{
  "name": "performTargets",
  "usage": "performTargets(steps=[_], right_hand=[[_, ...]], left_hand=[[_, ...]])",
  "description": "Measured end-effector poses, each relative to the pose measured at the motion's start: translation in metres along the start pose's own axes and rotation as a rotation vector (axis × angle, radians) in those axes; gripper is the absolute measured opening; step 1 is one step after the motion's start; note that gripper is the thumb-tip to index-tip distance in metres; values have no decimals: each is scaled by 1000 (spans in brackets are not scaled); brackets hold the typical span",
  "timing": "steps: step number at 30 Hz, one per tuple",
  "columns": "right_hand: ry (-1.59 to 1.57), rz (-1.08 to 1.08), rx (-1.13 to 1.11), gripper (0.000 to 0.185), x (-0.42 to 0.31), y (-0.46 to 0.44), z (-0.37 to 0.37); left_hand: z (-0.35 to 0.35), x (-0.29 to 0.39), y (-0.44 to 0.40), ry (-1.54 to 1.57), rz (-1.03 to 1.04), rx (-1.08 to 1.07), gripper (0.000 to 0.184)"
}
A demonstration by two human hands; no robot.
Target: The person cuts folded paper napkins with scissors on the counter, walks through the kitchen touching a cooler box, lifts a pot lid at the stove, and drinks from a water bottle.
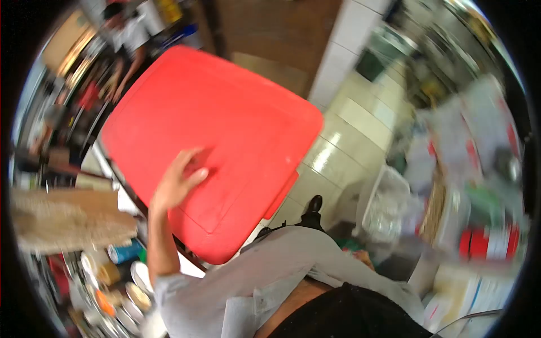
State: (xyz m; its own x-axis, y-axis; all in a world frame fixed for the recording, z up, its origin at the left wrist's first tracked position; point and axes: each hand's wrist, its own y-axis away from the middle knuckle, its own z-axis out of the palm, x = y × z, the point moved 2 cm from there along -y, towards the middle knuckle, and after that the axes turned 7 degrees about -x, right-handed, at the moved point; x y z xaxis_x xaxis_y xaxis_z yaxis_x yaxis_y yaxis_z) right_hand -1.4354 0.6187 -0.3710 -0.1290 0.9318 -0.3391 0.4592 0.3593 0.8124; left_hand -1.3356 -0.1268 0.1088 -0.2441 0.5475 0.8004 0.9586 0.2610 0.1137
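Observation:
A large red plastic lid (225,118) with rounded corners and a tab on its near right edge fills the middle of the view. My left hand (179,179) is over its near left part, fingers curved and thumb apart, with nothing held. Whether the fingertips touch the red surface I cannot tell. Low on the right, beside my grey shirt, a small part of my right hand (364,260) shows, blurred. Its fingers are mostly hidden, and a green and red patch lies next to it.
At the upper left a person (127,42) stands at a counter. Bowls and tubs (121,298) crowd the lower left, below a cardboard piece (73,219). A white bin (386,203) holding clear plastic and stacked packages (456,135) line the right of the tiled floor (332,160).

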Motion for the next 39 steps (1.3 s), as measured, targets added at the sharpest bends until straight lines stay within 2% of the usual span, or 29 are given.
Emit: performTargets(steps=[1,2,4,5,6,7,8,9,12,13,14,16,17,19,21,23,26,27,28,29,30,31,33,34,36,37,39], right_hand=[[-716,278,3,24,-119,45,-78],[-386,90,-159,31,-97,2,-108],[-531,334,0,32,-147,-32,-212],[-240,139,116,34,-121,-92,-255],[46,-67,226,36,-93,-154,-294],[-27,-149,284,34,-110,-166,-330],[-107,-241,352,33,-149,-186,-384],[58,-507,565,35,-210,-199,-451],[-77,-627,534,37,-356,-207,-551],[-122,-754,503,36,-401,-209,-569],[-171,-874,465,34,-440,-216,-581],[-126,-932,344,35,-503,-241,-594],[-111,-943,319,35,-527,-247,-595],[9,-915,118,36,-572,-259,-595],[61,-940,22,35,-577,-306,-592],[139,-810,-68,36,-551,-381,-592],[391,-639,-181,35,-524,-417,-617],[518,-604,-192,34,-520,-426,-624],[476,-464,-260,29,-524,-422,-635],[253,-489,-294,25,-504,-458,-641],[392,-443,-311,24,-508,-470,-651],[330,-411,-361,21,-521,-472,-662],[571,-302,-408,19,-572,-478,-676],[592,-330,-425,19,-596,-498,-676],[606,-235,-379,20,-644,-542,-684],[573,-282,-413,22,-675,-570,-681],[373,-622,-382,16,-735,-649,-667]], left_hand=[[-6,-3,-18,-47,-26,-79,47],[-8,-9,-27,-79,-63,-47,48],[-24,-32,-63,-196,-121,38,49],[-43,-52,-90,-287,-148,79,49],[-61,-74,-115,-110,-262,338,48],[-71,-99,-130,67,-362,591,47],[-77,-120,-140,-38,-384,672,48],[-81,-132,-147,-145,-409,752,50],[-74,-129,-162,-245,-584,910,54],[-75,-132,-164,-238,-633,936,61],[-77,-132,-164,-240,-669,961,61],[-74,-136,-168,-152,-712,1126,62],[-71,-132,-172,-150,-737,1142,62],[-70,-115,-176,-210,-962,1157,65],[-63,-105,-175,-218,-1010,1165,65],[-71,-97,-189,-219,-1033,1199,64],[-63,-91,-187,-195,-1155,1203,60],[-61,-96,-189,-196,-1129,1245,57],[-60,-100,-188,-206,-1101,1291,54],[-58,-103,-186,-218,-1073,1338,52],[-56,-107,-185,-231,-1038,1388,49],[-54,-110,-184,-194,-1049,1407,49],[-50,-108,-181,-177,-1082,1458,48],[-47,-106,-182,-146,-1060,1503,46],[-42,-111,-186,-119,-1048,1567,44],[-39,-113,-182,-81,-989,1641,41],[-36,-103,-194,9,-884,1772,37]])
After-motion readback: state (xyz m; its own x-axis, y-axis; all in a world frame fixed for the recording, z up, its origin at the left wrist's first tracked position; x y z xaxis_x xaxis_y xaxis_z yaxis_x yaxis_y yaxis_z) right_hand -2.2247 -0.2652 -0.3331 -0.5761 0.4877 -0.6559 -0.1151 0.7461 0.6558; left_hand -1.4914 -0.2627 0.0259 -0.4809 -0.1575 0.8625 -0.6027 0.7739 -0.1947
